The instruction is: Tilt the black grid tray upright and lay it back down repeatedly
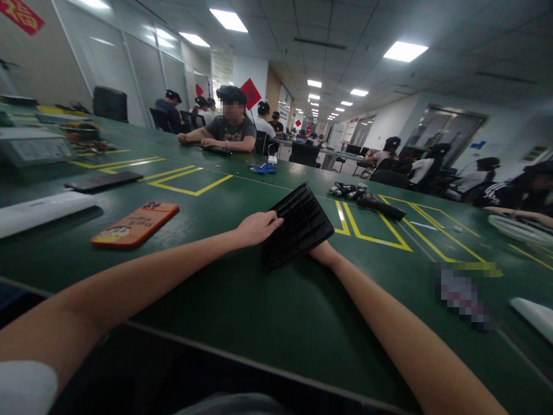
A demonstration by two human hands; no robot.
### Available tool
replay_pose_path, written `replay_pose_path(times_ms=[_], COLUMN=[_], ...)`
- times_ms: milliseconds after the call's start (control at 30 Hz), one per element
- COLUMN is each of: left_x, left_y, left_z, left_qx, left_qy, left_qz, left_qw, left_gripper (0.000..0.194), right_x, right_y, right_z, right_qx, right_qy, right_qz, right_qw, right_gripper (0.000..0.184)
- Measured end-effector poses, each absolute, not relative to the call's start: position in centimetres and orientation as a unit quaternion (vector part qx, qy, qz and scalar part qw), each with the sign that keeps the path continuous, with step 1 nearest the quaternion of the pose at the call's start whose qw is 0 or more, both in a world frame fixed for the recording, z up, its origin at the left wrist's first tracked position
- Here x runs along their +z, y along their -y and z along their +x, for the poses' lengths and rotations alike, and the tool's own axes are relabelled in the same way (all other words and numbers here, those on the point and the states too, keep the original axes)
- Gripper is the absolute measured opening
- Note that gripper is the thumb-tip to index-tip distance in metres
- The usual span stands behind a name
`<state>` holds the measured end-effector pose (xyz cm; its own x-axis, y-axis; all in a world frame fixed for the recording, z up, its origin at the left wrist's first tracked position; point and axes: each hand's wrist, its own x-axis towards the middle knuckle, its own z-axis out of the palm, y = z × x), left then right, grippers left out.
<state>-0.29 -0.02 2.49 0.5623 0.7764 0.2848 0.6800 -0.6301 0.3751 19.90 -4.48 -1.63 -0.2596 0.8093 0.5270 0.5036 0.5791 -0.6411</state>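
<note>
A black ribbed tray-like panel (298, 225) stands tilted on the green table (242, 300) in front of me. My left hand (257, 226) grips its left edge, fingers curled over the rim. My right hand (322, 252) reaches behind the panel's lower right side; its fingers are hidden by the panel.
An orange phone (135, 223) lies at the left, with a dark flat device (103, 181) and a white bar (41, 211) beyond. Black tools (367, 197) lie among yellow floor-tape lines (375, 230). A blue item (262, 168) sits farther back. People sit at the far side and right.
</note>
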Motion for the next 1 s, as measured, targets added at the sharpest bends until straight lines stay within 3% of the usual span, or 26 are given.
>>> replay_pose_path(times_ms=[200,533,1000], left_x=[2.48,2.93,3.25], left_y=[-0.13,0.05,-0.09], left_z=[-0.57,-0.05,-0.47], left_qx=[0.199,0.18,0.245], left_qy=[-0.36,-0.412,-0.359], left_qz=[0.903,0.89,0.876], left_qw=[0.119,0.079,0.211], left_gripper=[0.023,0.042,0.007], right_x=[-1.8,-2.25,-1.64], right_y=[4.23,4.11,4.45], right_z=[19.93,20.33,19.95], right_qx=[0.175,0.172,0.157], right_qy=[0.772,0.767,0.783], right_qz=[-0.418,-0.432,-0.425], right_qw=[0.445,0.443,0.426], right_gripper=[0.057,0.059,0.06])
